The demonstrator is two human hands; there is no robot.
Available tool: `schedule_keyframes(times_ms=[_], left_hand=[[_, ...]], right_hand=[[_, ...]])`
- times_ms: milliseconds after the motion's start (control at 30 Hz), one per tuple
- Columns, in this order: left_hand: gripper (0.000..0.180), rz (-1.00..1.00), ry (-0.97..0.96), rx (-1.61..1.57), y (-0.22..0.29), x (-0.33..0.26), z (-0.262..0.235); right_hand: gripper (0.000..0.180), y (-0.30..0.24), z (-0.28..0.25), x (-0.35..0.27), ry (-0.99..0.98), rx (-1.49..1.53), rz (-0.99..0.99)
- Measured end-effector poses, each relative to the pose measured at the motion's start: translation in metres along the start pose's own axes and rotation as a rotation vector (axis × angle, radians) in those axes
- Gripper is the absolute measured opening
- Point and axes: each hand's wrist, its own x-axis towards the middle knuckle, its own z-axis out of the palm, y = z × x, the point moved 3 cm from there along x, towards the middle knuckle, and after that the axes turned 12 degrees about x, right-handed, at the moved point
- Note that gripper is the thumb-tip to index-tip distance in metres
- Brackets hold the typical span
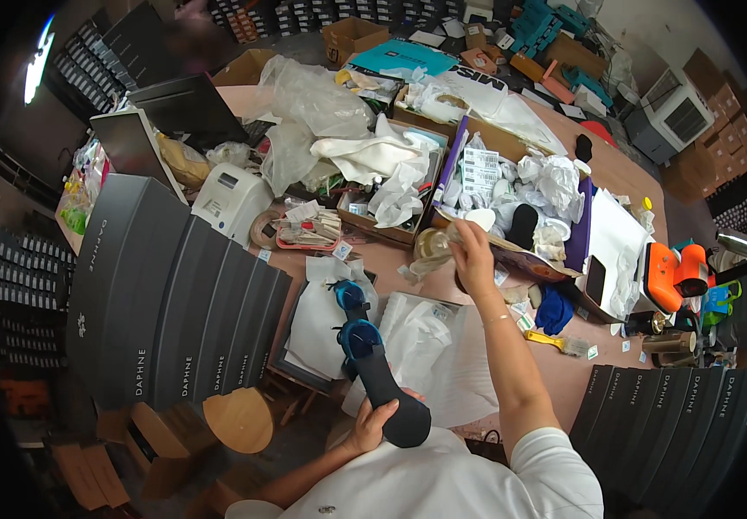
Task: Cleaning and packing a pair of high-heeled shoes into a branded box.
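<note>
My left hand [371,426] grips a black shoe [403,419] close to my body, its fingers wrapped round the broad end of the dark sole. Toward the far end, the shoe shows shiny blue parts [360,337] and dark ties. Out over the table, my right hand [474,259] is bent with its fingers drawn together. It is beside a yellowish, see-through crumpled item [432,245], by the near edge of a purple-rimmed box [583,225] of crumpled paper. What the right fingers hold, if anything, I cannot make out.
White wrapping paper [416,346] lies before me. Dark shoe boxes stand stacked at left [135,294] and right [667,424]. Behind are a label printer [233,203], a red tray [308,232] and cluttered cartons. A yellow-handled brush [555,342] and blue cloth [553,310] lie rightward.
</note>
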Motion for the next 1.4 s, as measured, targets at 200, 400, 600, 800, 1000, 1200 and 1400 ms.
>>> schedule_keyframes(times_ms=[200,400,600,800,1000,1200,1400], left_hand=[[0.080,-0.007,-0.093,0.003,-0.002,0.002,0.005],[0.084,-0.101,-0.189,-0.292,-0.004,0.004,0.014],[0.044,-0.194,-0.361,-0.352,0.005,0.004,0.005],[0.028,-0.071,-0.058,-0.289,0.016,0.000,-0.002],[0.029,0.101,0.198,-0.216,0.014,0.004,-0.012],[0.030,0.168,0.213,-0.270,0.036,-0.001,-0.005],[0.034,0.151,0.208,-0.372,0.054,-0.008,0.004]], right_hand=[[0.046,0.037,-0.057,-0.068,0.728,0.843,0.659],[0.030,0.057,-0.039,-0.105,1.000,1.450,0.735],[0.030,0.049,-0.039,-0.072,0.881,1.362,0.661],[0.042,0.007,-0.032,-0.009,0.319,0.024,0.075],[0.045,-0.013,0.027,0.002,-0.082,-0.157,0.016],[0.026,-0.026,0.001,0.016,-0.077,-0.173,0.010],[0.024,-0.164,-0.069,-0.047,-0.105,0.395,0.182]])
